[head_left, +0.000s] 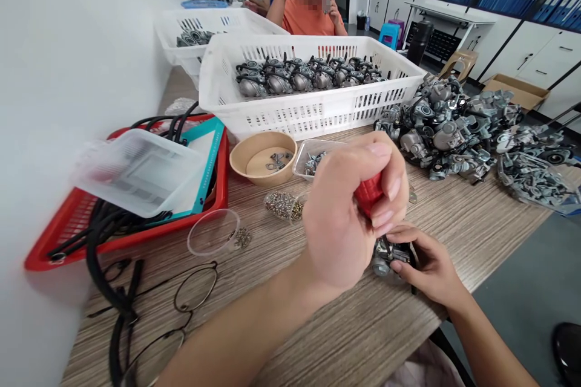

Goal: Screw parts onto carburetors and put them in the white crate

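My left hand (347, 211) is wrapped round a red handle (370, 193), most likely a screwdriver's; its shaft is hidden behind the fingers. Below it, a metal carburetor (385, 263) rests at the table, partly covered by both hands. My right hand (429, 263) grips that carburetor from the right side, thumb in front and fingers over the top. Left of my left hand, a clear cup lies tipped with small screws (282, 205) spilling from it. A clear tray of small metal parts (314, 162) stands just behind the left hand.
A white basket (313, 112) of carburetors stands at the back. Loose carburetors (447, 127) are heaped at right, beside a bag of metal levers (535, 178). At left are a red basket (222, 175), a tan bowl (254, 175), a clear cup (213, 233) and eyeglasses (195, 290). Other people sit beyond.
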Demonstrator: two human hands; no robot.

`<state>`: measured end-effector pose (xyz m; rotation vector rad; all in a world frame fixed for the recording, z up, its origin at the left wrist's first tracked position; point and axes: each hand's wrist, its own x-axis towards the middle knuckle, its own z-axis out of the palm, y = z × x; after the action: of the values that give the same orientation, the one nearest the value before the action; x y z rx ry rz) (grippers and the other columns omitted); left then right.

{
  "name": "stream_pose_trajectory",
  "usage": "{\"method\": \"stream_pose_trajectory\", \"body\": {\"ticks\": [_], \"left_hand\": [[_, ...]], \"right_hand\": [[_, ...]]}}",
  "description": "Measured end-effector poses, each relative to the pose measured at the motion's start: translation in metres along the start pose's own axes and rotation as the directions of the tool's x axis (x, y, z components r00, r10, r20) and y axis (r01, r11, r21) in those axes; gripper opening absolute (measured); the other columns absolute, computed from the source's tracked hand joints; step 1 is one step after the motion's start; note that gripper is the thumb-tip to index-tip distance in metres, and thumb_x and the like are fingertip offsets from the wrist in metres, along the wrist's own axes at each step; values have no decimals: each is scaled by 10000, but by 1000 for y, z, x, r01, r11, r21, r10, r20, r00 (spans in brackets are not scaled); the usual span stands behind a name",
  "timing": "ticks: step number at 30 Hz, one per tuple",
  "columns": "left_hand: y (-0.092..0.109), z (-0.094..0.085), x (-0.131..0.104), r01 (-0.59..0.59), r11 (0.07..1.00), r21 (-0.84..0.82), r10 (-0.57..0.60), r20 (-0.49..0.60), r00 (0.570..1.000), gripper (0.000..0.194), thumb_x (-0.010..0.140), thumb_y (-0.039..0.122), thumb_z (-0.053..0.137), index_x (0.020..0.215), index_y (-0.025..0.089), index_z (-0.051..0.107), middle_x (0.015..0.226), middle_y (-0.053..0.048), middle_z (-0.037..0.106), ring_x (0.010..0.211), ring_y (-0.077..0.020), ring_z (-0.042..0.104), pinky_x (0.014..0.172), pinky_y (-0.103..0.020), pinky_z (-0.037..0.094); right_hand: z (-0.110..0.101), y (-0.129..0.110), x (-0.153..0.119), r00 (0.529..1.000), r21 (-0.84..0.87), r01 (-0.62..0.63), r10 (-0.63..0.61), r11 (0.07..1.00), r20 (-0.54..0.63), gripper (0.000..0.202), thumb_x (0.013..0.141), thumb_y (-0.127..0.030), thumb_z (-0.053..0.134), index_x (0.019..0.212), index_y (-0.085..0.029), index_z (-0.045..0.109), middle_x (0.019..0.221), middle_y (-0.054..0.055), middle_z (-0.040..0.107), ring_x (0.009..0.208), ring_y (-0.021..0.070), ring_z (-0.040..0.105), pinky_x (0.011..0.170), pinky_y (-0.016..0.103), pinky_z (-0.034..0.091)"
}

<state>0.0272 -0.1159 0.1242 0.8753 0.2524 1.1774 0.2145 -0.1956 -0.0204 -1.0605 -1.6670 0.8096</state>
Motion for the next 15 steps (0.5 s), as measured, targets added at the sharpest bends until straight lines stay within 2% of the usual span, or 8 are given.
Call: {"method": "stream_pose_trajectory", "body": {"ticks": [5,11,15], "left_hand": [[0,1,-1,39,999,-27,-39,1,999,355,908,265,544,564,214,470,445,55,335,395,-85,263,399,-223,212],[-1,1,-2,23,999,-30,-22,42,999,386,956,222,500,571,215,467,479,48,349,415,-95,265,413,-239,232],[1,3,-4,57,998,-9,-56,53,997,388,931,236,514,551,225,440,463,43,324,410,-94,248,395,-236,208]], "right_hand": [[0,1,-1,1000,6,1,-1,1000,-7,279,924,-268,845,1190,-303,767,1173,81,828,1134,257,773,1005,407,634],[2,0,-1,999,48,6,-4,999,-33,264,930,-245,834,1173,-315,756,1151,60,828,1082,224,770,968,368,637],[4,1,-2,998,19,16,-15,1000,-55,236,926,-273,839,1148,-303,766,1071,70,829,999,244,776,926,419,652]]}}
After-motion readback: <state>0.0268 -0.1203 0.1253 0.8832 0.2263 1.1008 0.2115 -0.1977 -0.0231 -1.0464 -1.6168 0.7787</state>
